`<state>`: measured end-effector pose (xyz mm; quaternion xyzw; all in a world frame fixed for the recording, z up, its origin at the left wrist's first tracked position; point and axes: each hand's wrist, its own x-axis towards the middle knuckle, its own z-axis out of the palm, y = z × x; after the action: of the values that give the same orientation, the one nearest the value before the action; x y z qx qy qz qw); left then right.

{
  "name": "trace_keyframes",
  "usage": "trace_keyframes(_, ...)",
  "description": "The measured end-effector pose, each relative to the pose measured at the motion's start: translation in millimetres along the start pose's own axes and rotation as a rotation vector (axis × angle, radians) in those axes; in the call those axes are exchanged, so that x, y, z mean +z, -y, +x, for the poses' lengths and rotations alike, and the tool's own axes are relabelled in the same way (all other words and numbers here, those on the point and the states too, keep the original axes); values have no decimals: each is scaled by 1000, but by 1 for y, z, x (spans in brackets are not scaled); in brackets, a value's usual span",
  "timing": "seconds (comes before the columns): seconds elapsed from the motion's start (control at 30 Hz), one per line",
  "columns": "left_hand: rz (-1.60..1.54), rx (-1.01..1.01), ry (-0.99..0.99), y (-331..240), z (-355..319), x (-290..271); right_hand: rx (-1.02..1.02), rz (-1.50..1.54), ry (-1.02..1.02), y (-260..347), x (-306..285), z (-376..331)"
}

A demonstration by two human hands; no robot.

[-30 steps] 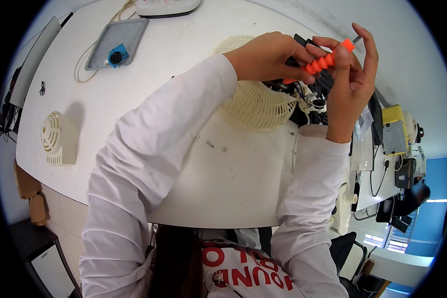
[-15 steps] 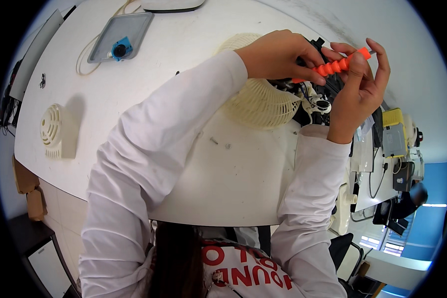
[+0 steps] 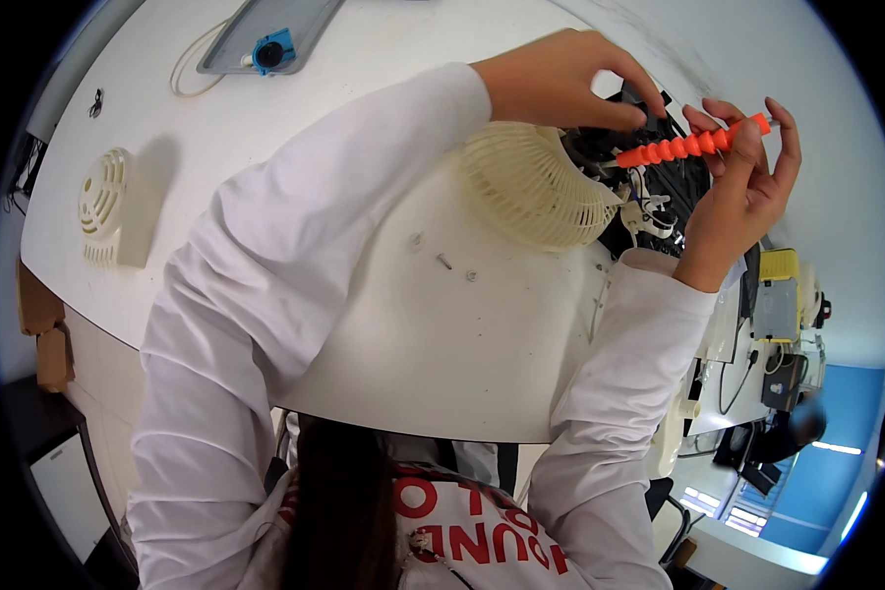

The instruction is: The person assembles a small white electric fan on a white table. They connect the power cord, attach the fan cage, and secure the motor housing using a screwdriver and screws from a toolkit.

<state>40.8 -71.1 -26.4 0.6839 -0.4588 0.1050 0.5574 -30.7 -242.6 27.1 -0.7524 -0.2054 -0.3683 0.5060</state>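
My right hand [image 3: 740, 202] grips an orange ribbed flexible shaft [image 3: 674, 149] near its outer end, between thumb and fingers; a short metal tip sticks out beyond it. The shaft's inner end reaches to the open side of a cream slatted fan housing [image 3: 536, 192], by dark parts and wires. Over that housing my left hand [image 3: 565, 84] is open, thumb and forefinger apart, holding nothing. Its fingertips are just above the shaft, not on it. White plastic bracket pieces [image 3: 649, 211] sit beside the housing, below the shaft. Whether the shaft's end touches a screw is too small to tell.
A few small screws [image 3: 443, 261] lie on the white table [image 3: 413, 364]. To the left stands a cream vented cover [image 3: 108, 208]. A grey tray [image 3: 310, 39] with a blue part [image 3: 271, 51] lies at the back. A yellow-and-grey case [image 3: 777, 295] is at the right.
My left hand has let go of the shaft and lifted off it. My right hand still grips the shaft, and the whole view has shifted a little.
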Motion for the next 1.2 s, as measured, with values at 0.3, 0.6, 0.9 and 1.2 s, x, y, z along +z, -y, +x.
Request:
trace_keyframes(0.3,64,15,99,1,15,20,42,-59,13,4,1,4)
trace_keyframes(0.6,46,159,-118,24,16,31,-2,242,-7,-15,14,3)
trace_keyframes(0.9,288,-284,203,72,-6,5,-26,115,-185,-22,41,2)
trace_keyframes(1.2,297,-304,291,77,-25,13,-43,55,-231,-27,39,1)
